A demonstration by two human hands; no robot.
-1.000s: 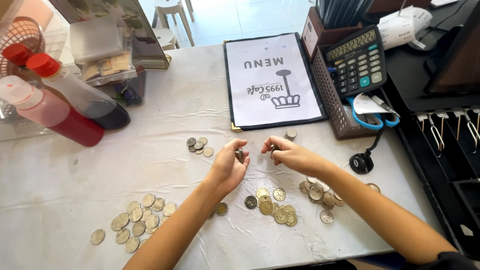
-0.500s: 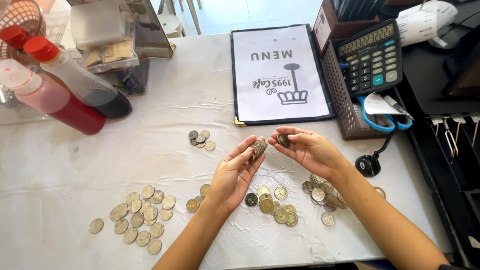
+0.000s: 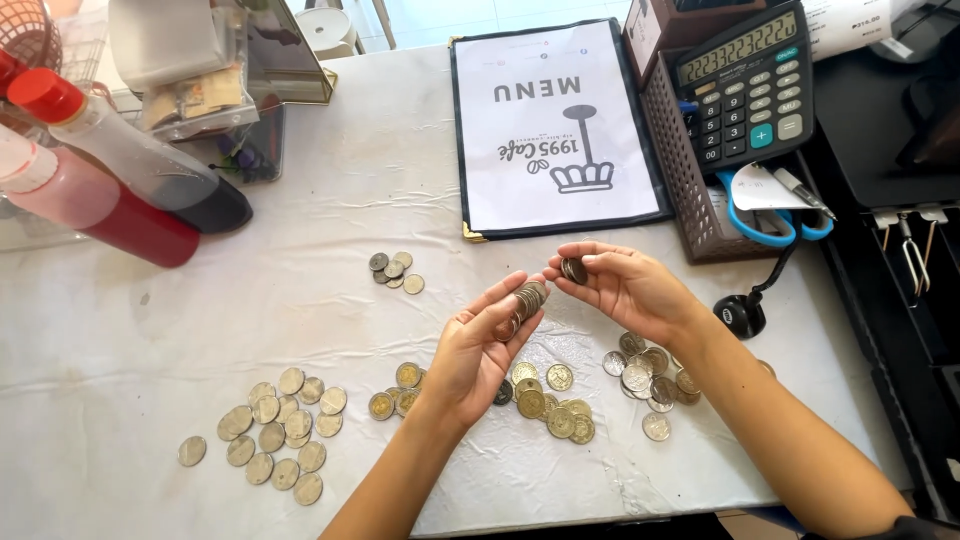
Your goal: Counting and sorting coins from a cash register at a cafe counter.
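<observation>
Several loose groups of coins lie across the white-covered surface [image 3: 300,270], none of them squared into stacks. Toward the near left corner: a spread of silver coins [image 3: 275,430], flat, overlapping a little. Further in, near the middle: a small cluster [image 3: 392,270] of a few coins, well apart from the rest. Along the near edge under the wrists: a mixed pile [image 3: 545,405] with gold-toned pieces, and just right of it a silver pile [image 3: 648,375].

Left hand [image 3: 480,350], palm up, grip closed on a short stack of coins [image 3: 528,298] pinched between thumb and fingertips. The stack's long axis tilts up and away toward the far right corner, faces edge-on to the camera. Right hand [image 3: 625,290], grip closed on a few coins [image 3: 573,269] at its fingertips, just beside the top of the stack, not clearly touching.

Judgement: counting is at an early-to-middle stage. One partial stack is in hand; most coins sit unsorted on the surface.

Far edge: menu board [image 3: 555,130], calculator [image 3: 745,85], sauce bottles [image 3: 120,185] at far left.
</observation>
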